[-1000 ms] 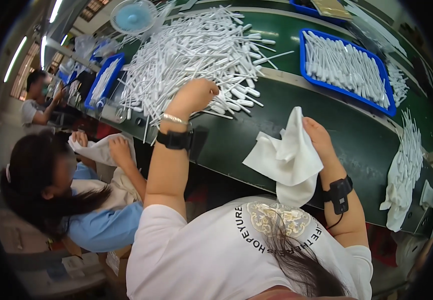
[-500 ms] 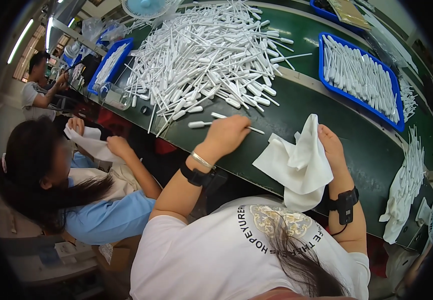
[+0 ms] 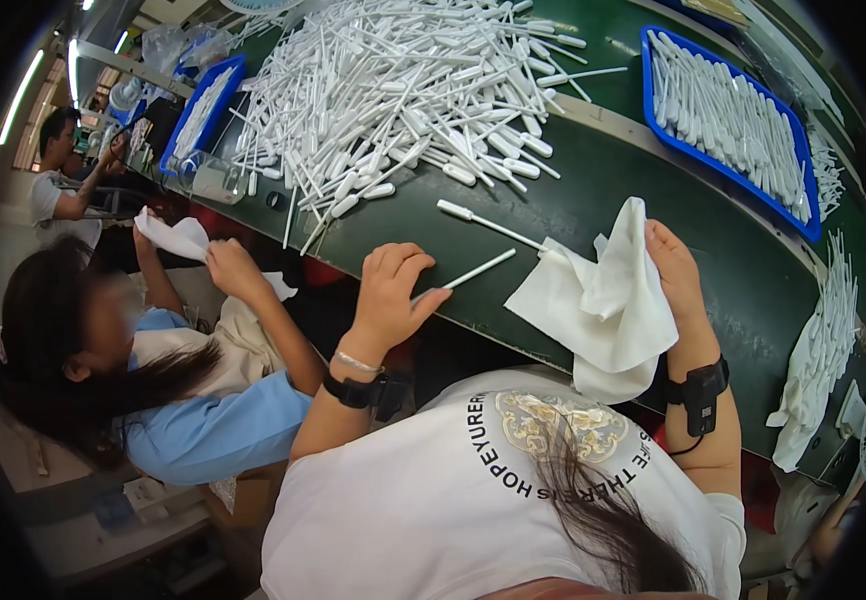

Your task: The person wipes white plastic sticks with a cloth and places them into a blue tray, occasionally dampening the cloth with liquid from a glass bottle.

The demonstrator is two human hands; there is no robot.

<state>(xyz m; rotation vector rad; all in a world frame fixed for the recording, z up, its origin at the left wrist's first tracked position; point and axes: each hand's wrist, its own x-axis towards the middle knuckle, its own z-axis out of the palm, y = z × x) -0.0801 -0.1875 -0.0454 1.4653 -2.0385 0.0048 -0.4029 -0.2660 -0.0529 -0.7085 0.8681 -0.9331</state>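
Near the table's front edge, my left hand (image 3: pixel 390 298) is closed on a white stick (image 3: pixel 483 268), its thin end pointing right; the hand covers the other end. My right hand (image 3: pixel 675 268) grips a crumpled white cloth (image 3: pixel 603 320) that hangs over the table edge. Between my hands lies another white dropper-like stick (image 3: pixel 458 212) with a thick end, its thin tip reaching the cloth's left corner. Ahead of my left hand spreads a large heap of similar white sticks (image 3: pixel 403 100).
On the right stands a blue tray (image 3: pixel 815 200) of lined-up sticks; nearer, more sticks lie on a white cloth (image 3: pixel 798 415). Another blue tray (image 3: pixel 175 140) and a clear container (image 3: pixel 215 182) stand far left. A co-worker (image 3: pixel 63 360) sits close on my left, holding a white cloth (image 3: pixel 175 236).
My left hand has moved left and slightly nearer to me, drawing one stick along. The other stick now lies farther right, its tip at the cloth. My right hand stays nearly in place.
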